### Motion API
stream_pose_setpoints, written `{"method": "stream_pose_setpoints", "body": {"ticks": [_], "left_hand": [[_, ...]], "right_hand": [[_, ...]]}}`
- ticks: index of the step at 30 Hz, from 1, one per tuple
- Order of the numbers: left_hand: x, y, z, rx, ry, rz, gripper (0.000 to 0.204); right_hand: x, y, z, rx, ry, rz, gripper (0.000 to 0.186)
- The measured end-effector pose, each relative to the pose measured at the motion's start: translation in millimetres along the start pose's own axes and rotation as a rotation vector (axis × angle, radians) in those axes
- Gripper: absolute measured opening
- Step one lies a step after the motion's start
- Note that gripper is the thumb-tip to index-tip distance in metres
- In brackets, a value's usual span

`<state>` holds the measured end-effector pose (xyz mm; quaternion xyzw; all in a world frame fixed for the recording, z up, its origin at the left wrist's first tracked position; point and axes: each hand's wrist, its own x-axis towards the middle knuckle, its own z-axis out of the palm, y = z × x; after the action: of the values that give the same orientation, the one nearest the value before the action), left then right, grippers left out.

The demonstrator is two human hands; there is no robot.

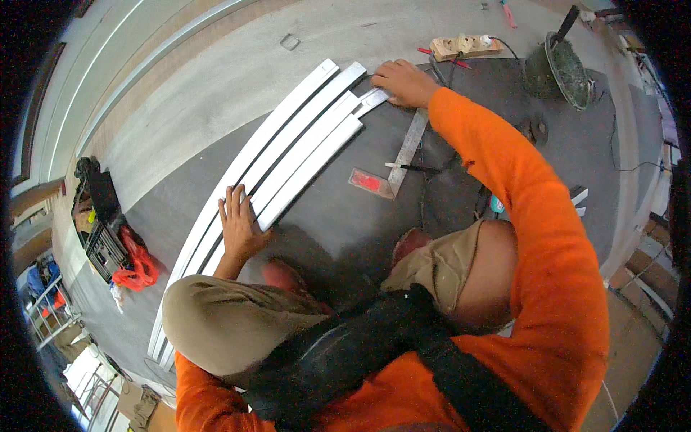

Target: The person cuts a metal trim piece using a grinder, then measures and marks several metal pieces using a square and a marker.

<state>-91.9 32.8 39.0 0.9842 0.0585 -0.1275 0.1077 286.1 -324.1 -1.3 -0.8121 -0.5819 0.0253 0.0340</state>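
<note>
So, white strips [288,155]: several long ones are laid side by side on the dark floor [345,230], running from the left grip [240,219] out to the right grip [404,81]. The left grip is spread wide and pressed flat on the near stretch of the strips, palm down, nothing closed around. The right grip is rested on the far ends, where a shorter strip end [371,99] sticks out; the fingers are curled, and whether anything is pinched under them can't be told from here.

Just below the right grip, a metal square [410,144] is laid on the floor with its red base [371,181] pointed back toward the person. A black marker [412,168] is lying across the blade. Just past the right grip a power strip [464,47] is parked, and further off to its right a green bucket [558,68] with a tool stuck in it. Well off to the left of the left grip, a black crate [104,241] and a red cloth [137,266] are dumped.

Best guess: the strip ends are being evened up and held down, so it's the lining-up stage, with nothing marked yet. The strips would need to be kept pinned by the left grip, and the square and marker would have to be picked up by the right.
</note>
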Motion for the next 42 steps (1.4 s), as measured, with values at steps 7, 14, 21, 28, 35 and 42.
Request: {"method": "stream_pose_setpoints", "body": {"ticks": [7, 14, 21, 28, 35, 42], "left_hand": [[-15.5, -13.1, -8.1, 0.066, -0.100, 0.006, 0.101], [51.3, -30.6, -71.8, 0.011, -0.352, 0.218, 0.136], [100.2, 14.5, -37.1, 0.013, -0.337, -0.108, 0.149], [63.7, 8.1, -25.1, 0.067, -0.324, -0.165, 0.144], [21.2, -3.5, -12.8, 0.084, -0.258, -0.141, 0.136], [29.9, 22.5, -10.8, -0.060, 0.008, 0.152, 0.063]], "right_hand": [[-40.5, 60.0, -46.9, 0.138, -0.071, 0.494, 0.051], [16.1, 45.3, 23.8, 0.570, 0.073, 0.545, 0.048], [30.7, 13.1, 38.7, 0.942, 0.045, 0.482, 0.046], [18.9, -51.1, 50.0, 0.825, 0.165, 0.459, 0.049], [18.8, -91.0, 23.3, 0.873, 0.097, 0.447, 0.046], [5.7, -44.3, 42.2, 0.540, 0.279, 0.698, 0.038]]}}
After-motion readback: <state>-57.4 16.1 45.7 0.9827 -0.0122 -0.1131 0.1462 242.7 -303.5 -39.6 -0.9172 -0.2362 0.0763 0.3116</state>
